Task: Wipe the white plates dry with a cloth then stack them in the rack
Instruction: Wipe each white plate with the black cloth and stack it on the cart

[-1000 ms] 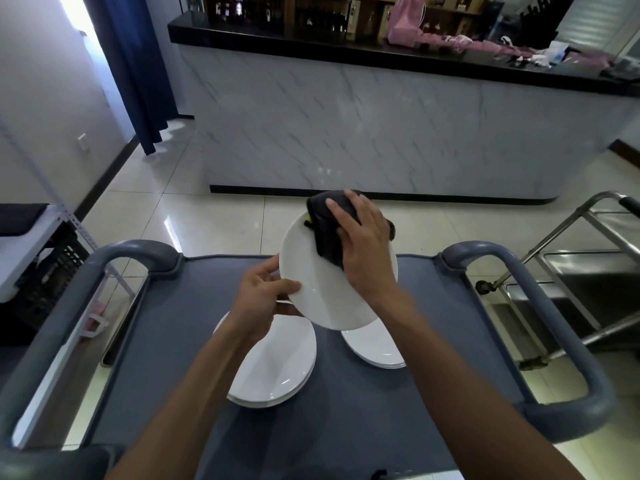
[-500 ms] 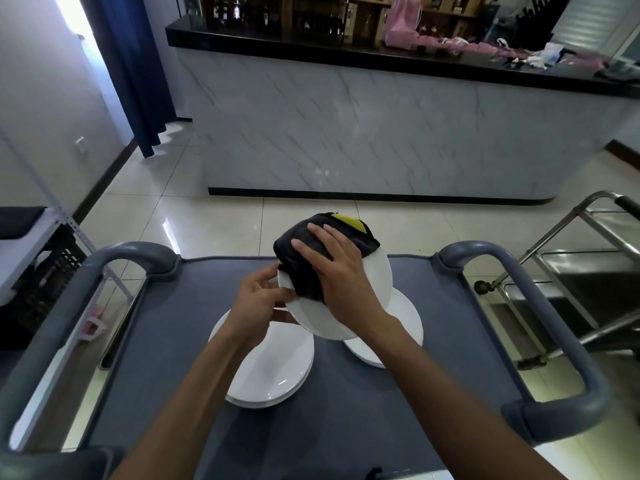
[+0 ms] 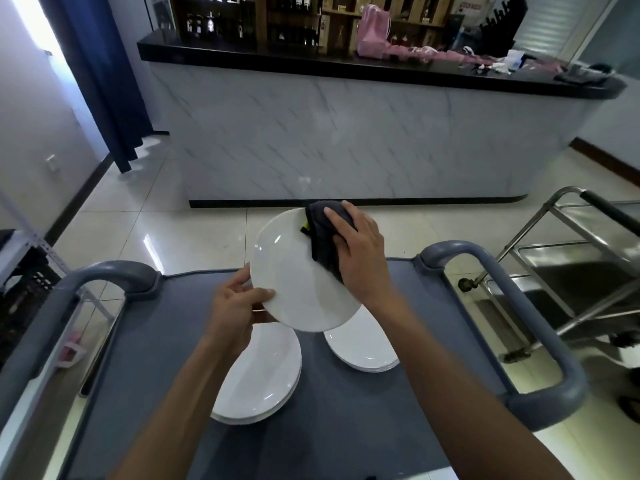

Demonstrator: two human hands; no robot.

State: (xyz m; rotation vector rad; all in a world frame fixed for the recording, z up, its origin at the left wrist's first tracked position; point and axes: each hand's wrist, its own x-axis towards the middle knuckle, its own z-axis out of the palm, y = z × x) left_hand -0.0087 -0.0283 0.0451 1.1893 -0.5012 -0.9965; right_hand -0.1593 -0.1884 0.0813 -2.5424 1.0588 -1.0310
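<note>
Pale glossy floor tiles (image 3: 194, 233) run up to a white marble-patterned bar counter (image 3: 346, 140) with a black top, behind which wooden shelves (image 3: 284, 22) carry bottles too small to count; pink bags (image 3: 374, 29) and small clutter lie on the black top, and a dark blue curtain (image 3: 100, 71) hangs at the left by a bright window. Nearest the camera stands a grey service cart (image 3: 346, 427) with a dark flat top and one curved grey handle at each side, two in all; a steel trolley (image 3: 568, 271) stands on the floor just to its right.

On the cart top lie two stacks of white plates: the left stack (image 3: 263, 382) shows at least two rims, the right stack (image 3: 363, 351) several thin rims, the exact number in either not readable; the stacks are close to each other but apart. One more white plate (image 3: 298, 282) is held tilted in the air above and between them, its face turned toward the camera.

The left hand (image 3: 235, 310) pinches this plate at its lower left rim, thumb on the face and fingers curled behind; the right hand (image 3: 360, 254) lies spread over a dark grey cloth (image 3: 322, 233), fingers curved round the bunched cloth and pressing it against the plate's upper right edge; a small yellow tag shows at the cloth's left border. No rack can be made out with certainty.
</note>
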